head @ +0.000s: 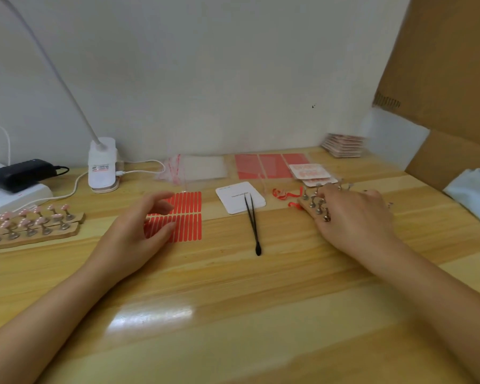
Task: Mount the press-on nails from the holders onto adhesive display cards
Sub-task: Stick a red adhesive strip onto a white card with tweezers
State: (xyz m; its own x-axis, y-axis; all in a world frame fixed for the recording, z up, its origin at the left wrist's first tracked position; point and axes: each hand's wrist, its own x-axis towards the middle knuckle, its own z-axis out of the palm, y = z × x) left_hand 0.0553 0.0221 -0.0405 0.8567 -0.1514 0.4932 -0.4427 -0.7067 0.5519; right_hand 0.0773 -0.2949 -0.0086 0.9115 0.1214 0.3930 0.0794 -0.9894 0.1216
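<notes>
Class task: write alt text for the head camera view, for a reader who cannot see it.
A person's right hand rests on a wooden holder of bare metal stands; the left hand hovers open beside a sheet of red adhesive strips. Black tweezers lie between them on the wooden table.

Little can be read here. The white card [240,200] at the frame's centre, under the tips of the black tweezers [252,221], carries one line of small dark print across its middle; it seems to begin with "Hand", but the rest is too blurred to make out. A tiny line of marks near the card's upper left corner is also unreadable. The white lamp base [102,165] at centre left bears a label with red and dark lines of print, too small and soft to read. The filled cards [309,171] right of centre show only pink shapes, no lettering that can be told.
</notes>
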